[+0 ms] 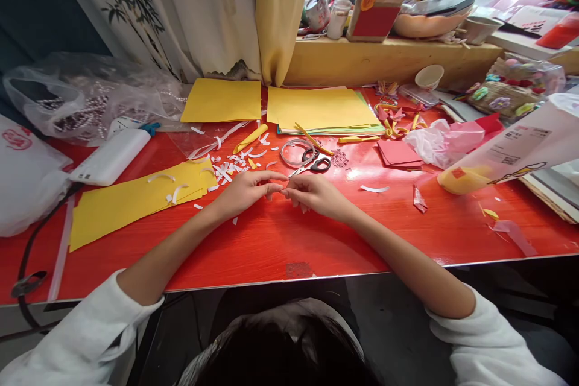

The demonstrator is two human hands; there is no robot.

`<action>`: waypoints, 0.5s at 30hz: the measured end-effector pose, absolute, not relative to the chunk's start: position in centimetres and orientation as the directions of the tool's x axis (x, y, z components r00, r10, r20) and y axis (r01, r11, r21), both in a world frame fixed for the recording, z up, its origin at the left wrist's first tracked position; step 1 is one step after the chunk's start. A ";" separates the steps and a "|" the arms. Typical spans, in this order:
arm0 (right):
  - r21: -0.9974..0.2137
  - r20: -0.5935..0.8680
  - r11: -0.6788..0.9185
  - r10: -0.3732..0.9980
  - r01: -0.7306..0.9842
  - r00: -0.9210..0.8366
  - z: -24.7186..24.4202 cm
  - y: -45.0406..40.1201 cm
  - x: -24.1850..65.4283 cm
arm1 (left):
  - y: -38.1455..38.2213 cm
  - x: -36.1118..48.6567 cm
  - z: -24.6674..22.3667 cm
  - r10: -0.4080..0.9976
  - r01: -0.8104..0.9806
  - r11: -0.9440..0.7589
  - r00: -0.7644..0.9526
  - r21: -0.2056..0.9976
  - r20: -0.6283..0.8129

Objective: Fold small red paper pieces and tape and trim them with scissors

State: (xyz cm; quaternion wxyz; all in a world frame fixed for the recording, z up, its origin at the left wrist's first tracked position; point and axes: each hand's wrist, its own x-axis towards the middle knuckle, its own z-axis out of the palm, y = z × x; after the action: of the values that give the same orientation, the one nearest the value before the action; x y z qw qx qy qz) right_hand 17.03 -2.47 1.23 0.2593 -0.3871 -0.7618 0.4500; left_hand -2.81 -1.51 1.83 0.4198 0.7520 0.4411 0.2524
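Above the red table point(271, 253), my left hand point(248, 194) and my right hand point(319, 196) meet at the fingertips. The thumb and fingers of each are pinched together; anything between them is too small or hidden to make out. Just beyond my right hand lie scissors with black handles point(322, 164) and a roll of clear tape point(296, 152). White paper scraps point(226, 169) are scattered beyond my left hand, beside a rolled yellow paper point(250, 139). Long yellow paper strips point(136, 199) lie to the left of that hand.
Yellow sheets point(221, 99) and a second paper stack point(316, 108) lie along the back. To the right are red paper squares point(398, 154) and a tilted plastic cup point(506, 145). A white power bank-like block point(111, 157) and plastic bags point(27, 175) crowd the left.
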 end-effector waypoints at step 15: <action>-0.953 0.169 0.231 0.942 0.194 -0.290 2.9 -1.3 18.3 | -0.4 -3.2 1.3 0.904 0.344 -0.028 0.409 0.938 -0.123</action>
State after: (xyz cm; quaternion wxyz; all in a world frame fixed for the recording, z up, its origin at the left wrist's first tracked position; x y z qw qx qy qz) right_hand 18.31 -1.34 2.85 0.4157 -0.4268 -0.6654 0.4497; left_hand -3.19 -0.42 1.30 0.5142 0.6633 0.4706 0.2723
